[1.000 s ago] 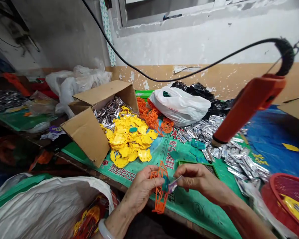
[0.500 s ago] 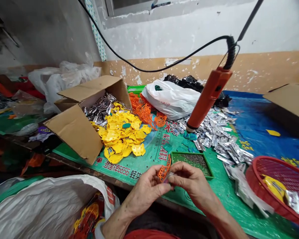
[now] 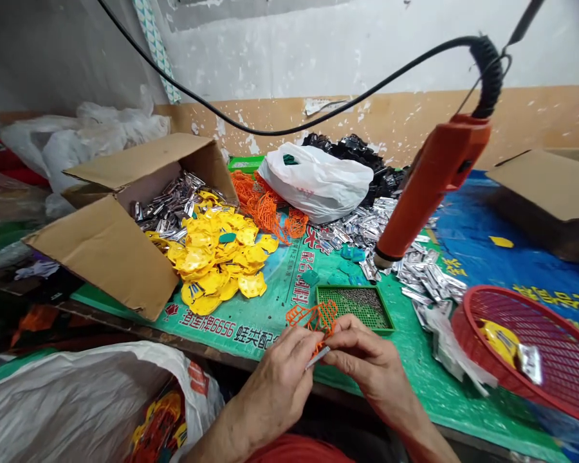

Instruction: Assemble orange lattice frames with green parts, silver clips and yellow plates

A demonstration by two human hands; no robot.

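Observation:
Both hands meet over the table's front edge, around an orange plastic lattice piece (image 3: 313,315). My left hand (image 3: 282,363) is closed, pinching this piece from the left. A small silvery strip (image 3: 317,357) sticks out between the hands, below the lattice. The fingers of my right hand (image 3: 367,354) are pinched together at the strip and the lattice's lower edge; how the grip is shared is partly hidden. Just beyond the hands lies a green tray (image 3: 332,294) with many tiny dark metal bits, apparently screws. An orange electric screwdriver (image 3: 422,186) hangs above the tray's right side.
Yellow plastic pieces (image 3: 222,251) spill from a cardboard box (image 3: 106,257). Behind are orange lattice pieces (image 3: 260,206) and a white bag (image 3: 318,180). Silver pieces (image 3: 424,270) and a red basket (image 3: 468,321) are right. An open white sack (image 3: 91,386) stands front left.
The orange lattice piece has been turned and now spreads out leftward above the fingers. The silvery strip shows plainly between the hands. My view has shifted, and both hands remain together.

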